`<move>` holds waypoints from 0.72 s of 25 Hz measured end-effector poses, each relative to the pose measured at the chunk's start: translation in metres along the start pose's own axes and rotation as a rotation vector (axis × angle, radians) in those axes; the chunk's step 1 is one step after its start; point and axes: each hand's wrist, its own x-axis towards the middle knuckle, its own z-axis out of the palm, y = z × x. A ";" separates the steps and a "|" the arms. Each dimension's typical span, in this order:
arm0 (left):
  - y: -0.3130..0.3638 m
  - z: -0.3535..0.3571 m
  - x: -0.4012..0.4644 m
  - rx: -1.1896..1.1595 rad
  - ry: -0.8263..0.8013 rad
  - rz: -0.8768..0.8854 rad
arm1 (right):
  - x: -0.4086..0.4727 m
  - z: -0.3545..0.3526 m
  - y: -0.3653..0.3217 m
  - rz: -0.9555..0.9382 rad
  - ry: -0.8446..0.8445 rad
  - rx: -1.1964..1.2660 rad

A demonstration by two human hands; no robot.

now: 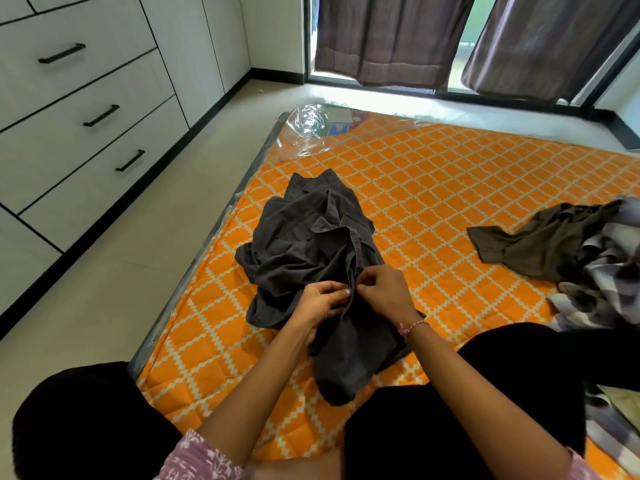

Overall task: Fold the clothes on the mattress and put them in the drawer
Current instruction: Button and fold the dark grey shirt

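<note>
A dark grey shirt (304, 244) lies crumpled on the orange patterned mattress (450, 188), collar pointing away from me. My left hand (322, 301) and my right hand (382, 289) meet at the shirt's front button strip, each pinching the fabric edge. An olive green shirt (543, 242) lies spread at the right, touching a heap of grey and white checked cloth (609, 271). White drawers (79, 109) with black handles stand along the left wall, all closed.
Tiled floor (145, 258) runs between the mattress and the drawers. Clear plastic wrap (311, 124) covers the mattress's far corner. Dark curtains (391, 36) hang over a window at the back. My knees in black trousers frame the shirt.
</note>
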 end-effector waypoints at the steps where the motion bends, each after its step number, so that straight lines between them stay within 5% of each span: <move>1: -0.001 0.002 0.000 0.029 0.025 0.016 | 0.000 0.003 0.000 0.010 0.016 0.027; 6: 0.003 0.002 -0.003 0.242 0.073 0.137 | -0.001 0.010 0.008 -0.020 -0.038 -0.038; 10: 0.017 -0.005 -0.019 0.572 0.275 0.312 | -0.006 0.015 0.007 -0.029 0.098 -0.184; 14: 0.068 -0.007 -0.055 1.266 0.473 0.439 | -0.004 -0.022 -0.003 0.112 0.259 0.041; 18: 0.099 0.003 -0.069 1.182 0.323 0.509 | -0.012 -0.051 -0.027 0.186 0.015 0.442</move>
